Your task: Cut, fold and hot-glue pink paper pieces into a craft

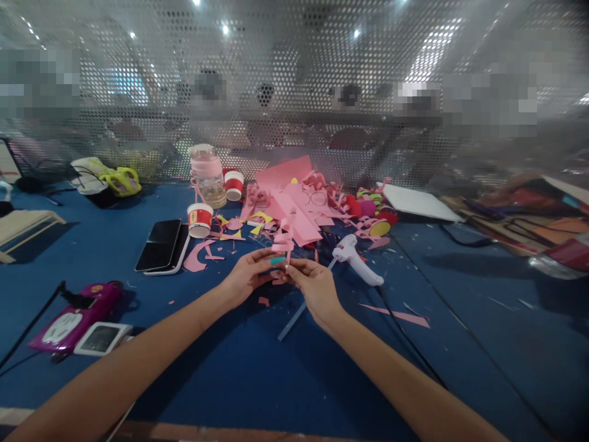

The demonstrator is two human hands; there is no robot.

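Both hands meet near the middle of the blue table, fingers pinched on a curled pink paper strip [283,243] that rises above them. My left hand [252,272] grips it from the left; a teal fingernail shows on that side. My right hand [313,283] closes on its lower end from the right. Fingers partly hide where the strip is held. Just right of my right hand lies a white glue gun [361,264], its long glue stick [293,320] passing behind the hand. Beyond the fingers spreads a heap of pink paper pieces [299,221].
Two paper cups [200,221] and a clear bottle with a pink top [207,178] stand behind to the left. Phones [159,244] lie stacked nearer. A purple case [76,319] is at far left. The glue gun's black cord [409,337] runs right. A perforated metal screen [294,123] closes the back.
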